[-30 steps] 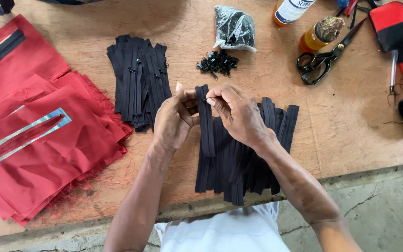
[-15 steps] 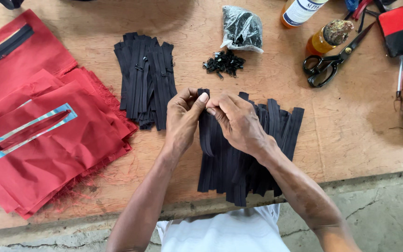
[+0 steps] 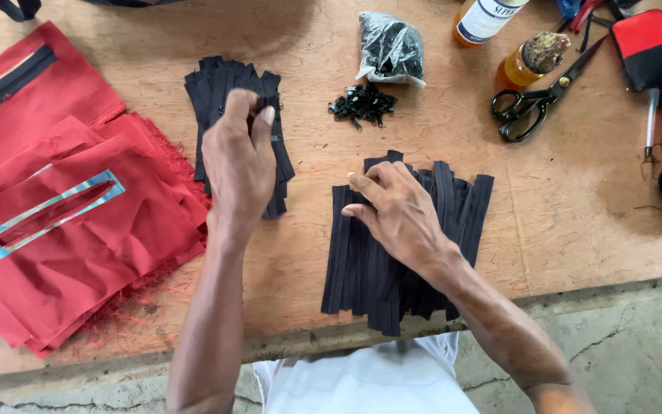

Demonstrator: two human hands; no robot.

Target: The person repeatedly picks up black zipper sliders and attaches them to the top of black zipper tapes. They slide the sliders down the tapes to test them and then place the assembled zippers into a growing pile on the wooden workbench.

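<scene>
Black zipper strips are seen in two piles on a bare wooden table (image 3: 561, 230) in the single head view. A fanned pile of black zipper lengths (image 3: 392, 268) lies near the front edge of the table, and it is touched by the right hand (image 3: 396, 215), which rests flat on its upper part with the fingers slightly spread and the fingertips pressed on the strips. A second stack of black zipper strips (image 3: 227, 92) is laid farther back and to the left, and over it the left hand (image 3: 239, 165) is held, with thumb and fingertips pinched together on one strip at the stack's right side. Whether that strip is lifted clear of the stack cannot be told. Red fabric pieces (image 3: 78, 230) are spread at the left of the table, and a pale blue rectangular frame (image 3: 51, 213) is seen lying on the topmost piece. A small heap of black zipper sliders (image 3: 362, 103) sits behind the front pile, just before a clear bag of dark parts (image 3: 392, 50). Black-handled scissors (image 3: 534, 103) are placed at the right rear beside an amber bottle (image 3: 526, 65), well apart from both hands.
</scene>
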